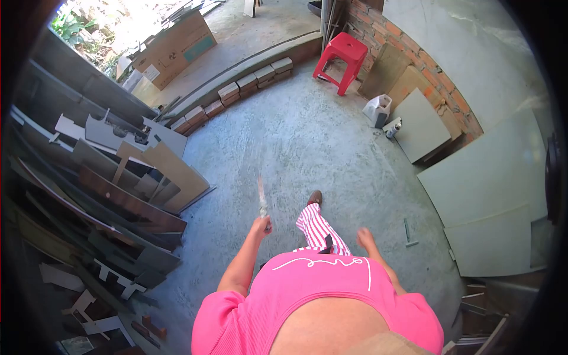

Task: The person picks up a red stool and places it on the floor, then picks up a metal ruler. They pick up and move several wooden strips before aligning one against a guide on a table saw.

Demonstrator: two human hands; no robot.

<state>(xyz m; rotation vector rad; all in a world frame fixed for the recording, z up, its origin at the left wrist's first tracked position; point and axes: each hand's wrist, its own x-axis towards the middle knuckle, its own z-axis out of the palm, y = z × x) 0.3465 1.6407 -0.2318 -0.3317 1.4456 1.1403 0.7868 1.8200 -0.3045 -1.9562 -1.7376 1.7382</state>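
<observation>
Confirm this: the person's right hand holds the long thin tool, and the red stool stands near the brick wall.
Wrong hand: the head view shows the long thin tool in the left hand, not the right hand. The red stool does stand near the brick wall.

one red plastic stool [349, 47], upright before a brick wall [427, 58]; near it, one white bag [376, 106] and one small canister [394, 128] beside a leaning pale board [421, 125]. one low row of bricks [239, 87] along a raised ledge [245, 62], one printed cardboard box [171, 58] beyond. at left, assorted offcut panels [177, 174], stacked and tilted.
</observation>
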